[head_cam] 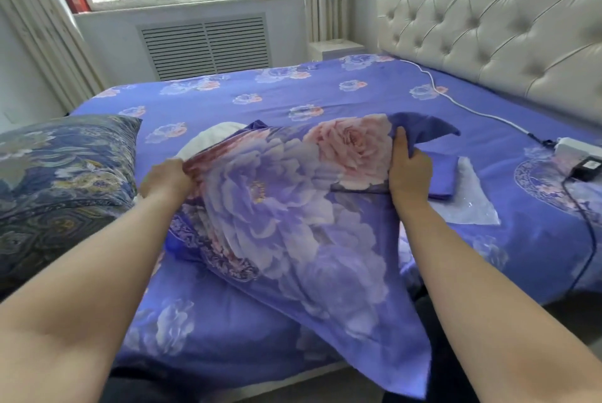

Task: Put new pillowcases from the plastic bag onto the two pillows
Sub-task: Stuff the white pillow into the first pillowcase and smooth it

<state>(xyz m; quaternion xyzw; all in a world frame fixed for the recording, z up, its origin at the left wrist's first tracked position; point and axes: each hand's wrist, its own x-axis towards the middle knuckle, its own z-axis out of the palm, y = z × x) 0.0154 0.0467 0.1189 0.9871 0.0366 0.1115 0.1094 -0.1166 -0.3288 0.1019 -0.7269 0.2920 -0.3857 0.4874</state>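
Your left hand [167, 179] and right hand [408, 171] each clamp an edge of the floral pillowcase [293, 207], drawn most of the way over the white pillow [203, 142] on the bed [277, 99]. One corner pokes out, so you're near done here. The second pillow [65, 174] wears its dark cover; a folded pillowcase [444, 174] waits on the plastic bag [469, 200].

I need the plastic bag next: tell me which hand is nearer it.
Right. The right hand grips the pillowcase just beside the plastic bag; the left hand is across the pillowcase.
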